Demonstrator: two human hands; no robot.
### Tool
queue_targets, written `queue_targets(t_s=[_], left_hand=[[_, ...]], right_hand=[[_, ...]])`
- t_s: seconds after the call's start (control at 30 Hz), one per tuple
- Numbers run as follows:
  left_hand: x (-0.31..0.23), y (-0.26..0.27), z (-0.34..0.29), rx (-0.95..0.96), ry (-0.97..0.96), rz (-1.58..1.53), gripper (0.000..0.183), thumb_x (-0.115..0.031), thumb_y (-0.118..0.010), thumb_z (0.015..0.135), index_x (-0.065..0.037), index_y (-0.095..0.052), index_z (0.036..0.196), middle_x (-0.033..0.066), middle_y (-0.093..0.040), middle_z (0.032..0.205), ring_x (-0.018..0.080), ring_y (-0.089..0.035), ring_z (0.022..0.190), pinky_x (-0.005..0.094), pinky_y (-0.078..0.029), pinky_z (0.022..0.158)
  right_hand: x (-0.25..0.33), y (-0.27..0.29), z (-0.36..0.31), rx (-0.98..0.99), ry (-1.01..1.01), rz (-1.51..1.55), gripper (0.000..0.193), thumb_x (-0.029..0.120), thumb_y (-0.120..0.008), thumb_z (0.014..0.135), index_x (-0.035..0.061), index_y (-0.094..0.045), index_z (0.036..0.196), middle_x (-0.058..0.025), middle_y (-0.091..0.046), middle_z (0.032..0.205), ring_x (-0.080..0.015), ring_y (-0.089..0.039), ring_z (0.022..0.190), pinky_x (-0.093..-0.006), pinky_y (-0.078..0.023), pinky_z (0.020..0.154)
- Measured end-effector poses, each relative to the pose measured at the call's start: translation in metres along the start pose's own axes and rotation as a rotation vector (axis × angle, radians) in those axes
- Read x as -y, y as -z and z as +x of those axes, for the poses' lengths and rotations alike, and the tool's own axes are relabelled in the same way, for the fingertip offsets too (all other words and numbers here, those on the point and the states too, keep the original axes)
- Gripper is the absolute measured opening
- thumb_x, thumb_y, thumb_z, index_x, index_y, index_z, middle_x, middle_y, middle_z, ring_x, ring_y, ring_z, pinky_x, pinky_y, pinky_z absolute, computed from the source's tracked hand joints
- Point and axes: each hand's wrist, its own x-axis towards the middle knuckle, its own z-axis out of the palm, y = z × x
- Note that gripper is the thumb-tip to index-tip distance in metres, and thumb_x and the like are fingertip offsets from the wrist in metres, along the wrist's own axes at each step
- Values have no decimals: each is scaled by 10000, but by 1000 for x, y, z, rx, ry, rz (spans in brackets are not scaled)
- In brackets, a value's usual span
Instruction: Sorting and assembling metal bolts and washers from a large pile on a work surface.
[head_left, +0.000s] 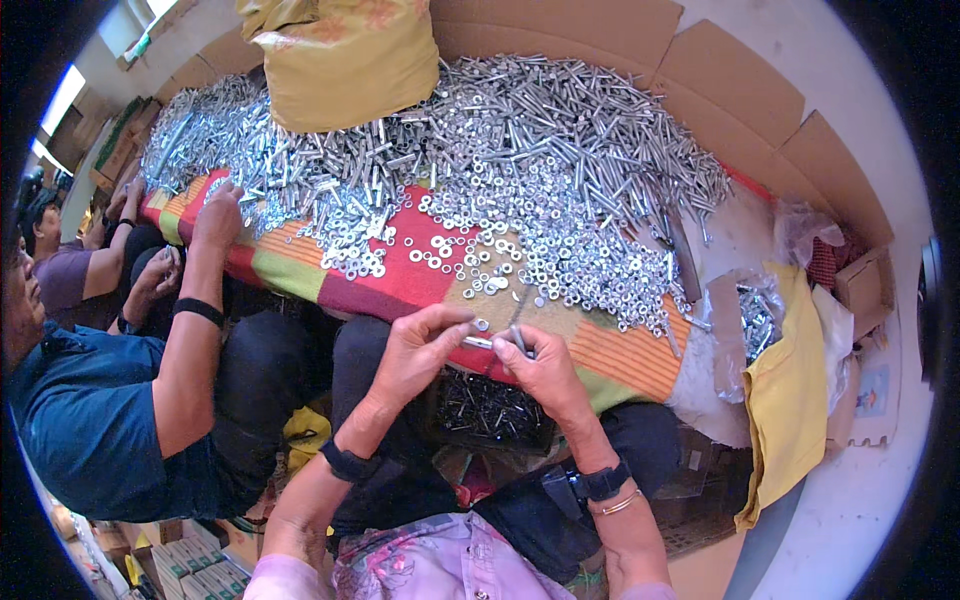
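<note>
Over the near edge of a patchwork blanket (375, 293), my two hands meet. My right hand (545, 368) is closed round a silver metal bolt (478, 342), which lies level and points toward the left hand. Another thin metal piece (518, 338) stands up at the right fingers; I cannot tell if it is separate. My left hand (425, 345) pinches a small nut (481, 325) just above the bolt's end. Beyond the hands lie loose nuts and washers (570, 265) and a wide heap of silver bolts (570, 120).
A yellow sack (345, 65) rests on the heap. Cardboard (735, 85) walls the far side. At right are a bag of metal parts (757, 320) and a yellow cloth (790, 400). A crate of dark pieces (492, 408) sits below my hands. Co-workers sit left, one arm (205, 290) reaching in.
</note>
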Motion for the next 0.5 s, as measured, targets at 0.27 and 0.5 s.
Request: queue_targets(t_s=[0.27, 0.5], left_hand=[[-5, -28, 2, -153, -164, 231, 161, -62, -578, 839, 41, -610, 958, 89, -641, 804, 112, -603, 741, 247, -481, 660], [14, -7, 47, -275, -446, 706, 174, -81, -604, 793, -31, -623, 958, 118, -602, 900, 241, -580, 840, 335, -456, 747]], right_hand=[[-5, 1, -7, -33, -224, 542, 232, 272, -485, 911, 58, -573, 917, 11, -533, 625, -24, -392, 441, -166, -281, 353], [-4, 6, -1, 2, -224, 1101, 202, 237, -504, 905, 48, -550, 957, 8, -502, 651, -23, -339, 398, -149, -245, 316]])
